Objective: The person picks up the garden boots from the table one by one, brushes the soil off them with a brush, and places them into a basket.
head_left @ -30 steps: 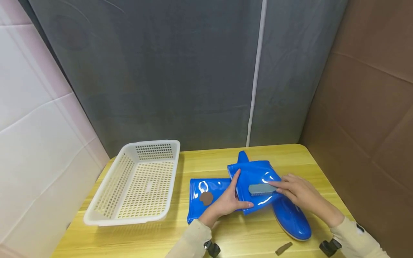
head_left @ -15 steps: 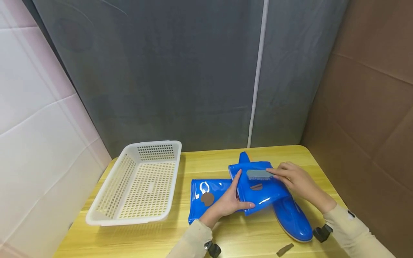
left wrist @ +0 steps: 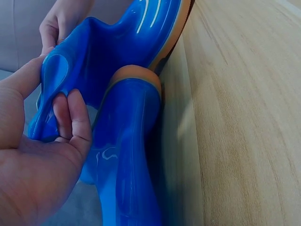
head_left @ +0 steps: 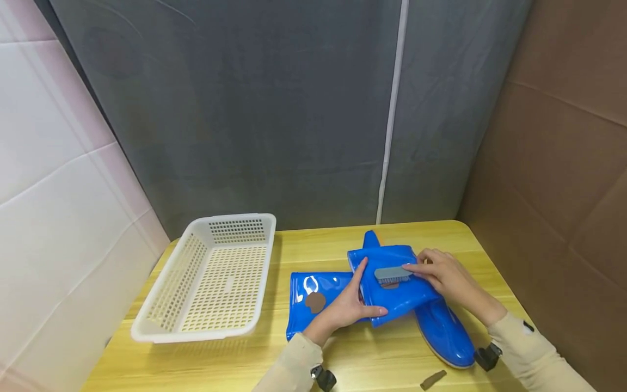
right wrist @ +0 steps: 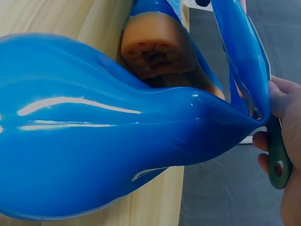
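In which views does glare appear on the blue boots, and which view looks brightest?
Head view: brightest overall, small white highlights on the held boot and the other boot, a soft shadow beside the basket; left wrist view: dimmer, with narrow white streaks on the held boot's foot; right wrist view: longer white streaks along that same foot.

The 2 boots look smooth, glossy plastic, the brush matt, the basket plastic, the tabletop wood.
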`<state>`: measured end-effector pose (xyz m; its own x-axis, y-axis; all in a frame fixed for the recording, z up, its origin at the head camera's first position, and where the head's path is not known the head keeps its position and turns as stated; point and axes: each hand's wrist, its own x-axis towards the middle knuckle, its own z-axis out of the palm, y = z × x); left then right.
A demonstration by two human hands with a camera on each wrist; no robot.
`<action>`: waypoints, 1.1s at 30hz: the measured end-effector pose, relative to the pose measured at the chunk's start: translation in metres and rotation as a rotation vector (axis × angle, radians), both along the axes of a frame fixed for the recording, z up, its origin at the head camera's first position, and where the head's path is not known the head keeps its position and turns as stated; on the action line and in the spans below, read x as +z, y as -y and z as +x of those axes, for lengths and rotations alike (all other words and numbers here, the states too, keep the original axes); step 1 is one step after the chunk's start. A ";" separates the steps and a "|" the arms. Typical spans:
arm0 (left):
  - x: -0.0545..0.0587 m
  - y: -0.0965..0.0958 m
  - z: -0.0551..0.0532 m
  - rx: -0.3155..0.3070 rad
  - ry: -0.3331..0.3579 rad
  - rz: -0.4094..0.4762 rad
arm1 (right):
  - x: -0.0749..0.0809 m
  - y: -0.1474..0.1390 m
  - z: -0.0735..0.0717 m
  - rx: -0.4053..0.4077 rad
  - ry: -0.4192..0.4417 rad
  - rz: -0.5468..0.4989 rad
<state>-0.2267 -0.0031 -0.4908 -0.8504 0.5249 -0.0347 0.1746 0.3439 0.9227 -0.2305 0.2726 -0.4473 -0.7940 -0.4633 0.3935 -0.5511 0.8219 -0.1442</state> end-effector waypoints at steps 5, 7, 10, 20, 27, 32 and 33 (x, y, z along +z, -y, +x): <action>0.000 0.000 0.000 0.007 0.002 -0.005 | 0.001 -0.001 0.007 0.025 -0.008 0.012; 0.000 0.001 0.000 0.008 0.003 -0.003 | 0.001 -0.002 0.010 0.025 0.002 0.021; -0.001 0.001 0.000 0.011 0.006 0.001 | 0.001 -0.003 0.015 0.022 0.017 0.032; -0.003 0.002 -0.003 0.010 0.022 0.018 | 0.000 -0.006 0.031 0.070 -0.016 0.024; -0.001 0.004 -0.003 -0.005 0.004 0.011 | -0.002 -0.010 0.040 0.124 -0.094 -0.023; 0.000 0.003 -0.003 -0.008 0.002 0.023 | 0.000 -0.011 0.043 0.149 -0.115 -0.049; -0.001 0.003 -0.003 -0.010 0.001 0.028 | 0.000 -0.011 0.043 0.153 -0.118 -0.053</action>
